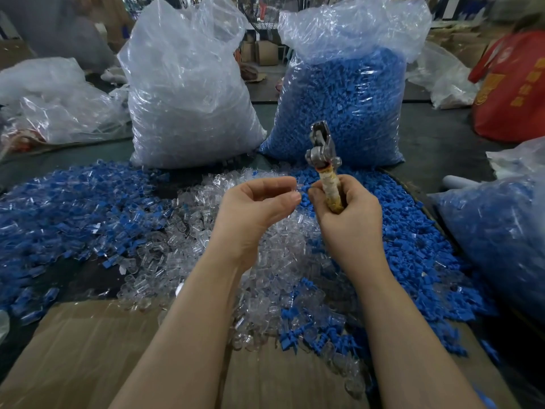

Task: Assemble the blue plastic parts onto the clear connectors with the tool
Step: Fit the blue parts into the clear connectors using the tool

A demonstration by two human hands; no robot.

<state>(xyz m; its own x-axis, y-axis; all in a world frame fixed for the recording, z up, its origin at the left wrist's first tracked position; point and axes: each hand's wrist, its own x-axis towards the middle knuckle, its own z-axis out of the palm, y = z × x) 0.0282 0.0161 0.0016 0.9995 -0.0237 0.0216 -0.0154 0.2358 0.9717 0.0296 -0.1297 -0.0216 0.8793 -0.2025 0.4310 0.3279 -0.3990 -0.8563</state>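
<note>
Gap between fingertips, left hand point(253, 208) pinches small clear plastic connector point(295, 188) | right hand point(345, 214) just beside grips upright tape-wrapped metal tool point(323, 160), small blue plastic part point(304, 192) at fingertips | axis: sideways between hands | loose heaps on table below.

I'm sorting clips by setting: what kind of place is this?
Likely a small factory or workshop bench: big bags of clear parts and blue parts, loose heaps, and a metal hand tool.
</note>
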